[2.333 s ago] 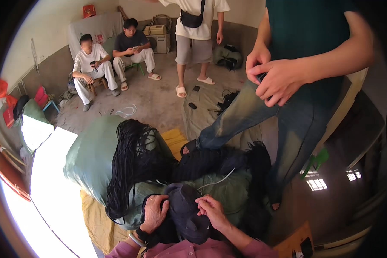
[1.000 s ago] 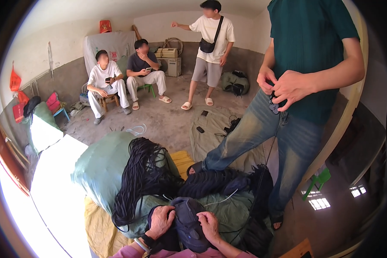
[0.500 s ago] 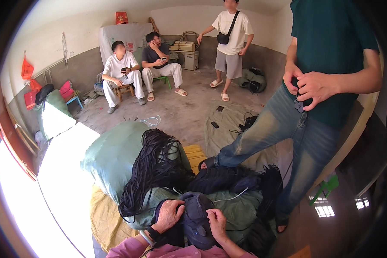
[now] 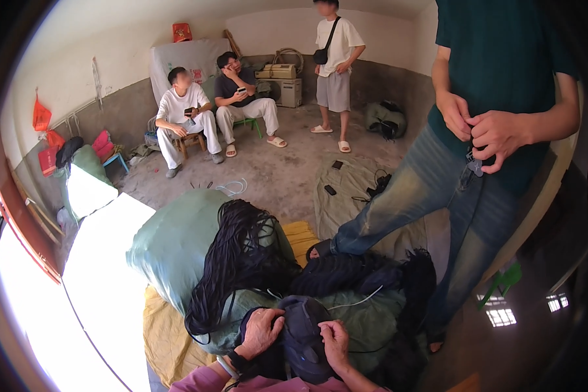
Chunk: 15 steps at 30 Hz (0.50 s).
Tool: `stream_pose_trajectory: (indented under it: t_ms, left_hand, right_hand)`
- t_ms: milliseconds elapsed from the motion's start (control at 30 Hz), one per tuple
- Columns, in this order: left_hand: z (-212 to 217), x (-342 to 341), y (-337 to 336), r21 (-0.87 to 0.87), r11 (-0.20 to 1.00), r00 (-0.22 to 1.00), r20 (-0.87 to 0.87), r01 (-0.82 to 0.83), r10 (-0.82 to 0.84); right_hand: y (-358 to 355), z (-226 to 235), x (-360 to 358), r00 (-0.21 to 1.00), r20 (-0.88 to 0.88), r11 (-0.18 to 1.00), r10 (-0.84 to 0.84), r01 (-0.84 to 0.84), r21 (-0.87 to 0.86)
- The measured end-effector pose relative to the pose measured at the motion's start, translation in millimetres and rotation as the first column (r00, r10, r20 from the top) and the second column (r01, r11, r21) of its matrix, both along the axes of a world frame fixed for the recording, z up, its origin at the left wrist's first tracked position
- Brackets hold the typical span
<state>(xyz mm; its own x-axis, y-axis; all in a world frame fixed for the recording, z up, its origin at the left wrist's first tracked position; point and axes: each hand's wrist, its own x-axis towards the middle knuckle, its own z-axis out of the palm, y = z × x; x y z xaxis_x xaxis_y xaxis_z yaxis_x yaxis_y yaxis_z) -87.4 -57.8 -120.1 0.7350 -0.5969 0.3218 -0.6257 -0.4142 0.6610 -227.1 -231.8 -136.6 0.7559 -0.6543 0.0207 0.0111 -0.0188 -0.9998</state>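
A dark grey-blue rounded fabric piece [image 4: 302, 330], either a cap or a small bag, sits upright in front of me at the lower middle. My left hand [image 4: 262, 330] lies at its left side, fingers curled over dark cloth at the edge. On the other side my right hand [image 4: 334, 341] pinches its right edge between thumb and bent fingers. Just beyond, a bundle of thin black cords [image 4: 235, 255] drapes over a stuffed green sack [image 4: 173, 238]. A white cord [image 4: 356, 299] runs out to the right of the fabric piece.
Close on my right stands a person in a teal shirt [image 4: 503, 78], one foot beside the black bundles. Two seated people [image 4: 188, 108] and a standing person in white [image 4: 336, 55] are farther back. Yellow cloth [image 4: 166, 333] lies beneath the sack. A green stool [image 4: 503, 281] stands at right.
The standing person in white has drawn an arm in from the machine to the waist. The teal-shirted person's hands shifted slightly. My hands stay on the fabric piece with little movement.
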Motion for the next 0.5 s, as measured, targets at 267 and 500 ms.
stream_pose_trajectory:
  t_ms: [267, 500]
  left_hand:
    - [-5, 1, 0, 0.006, 1.000, 1.000, -0.006, 0.000, 0.001]
    - [-7, 3, 0, 0.002, 1.000, 1.000, 0.002, 0.000, 0.000]
  right_hand:
    - [2, 15, -1, 1.000, -0.003, 0.993, -0.030, 0.030, -0.115]
    - [2, 10, 1, 0.999, 0.021, 0.998, -0.024, 0.026, -0.065]
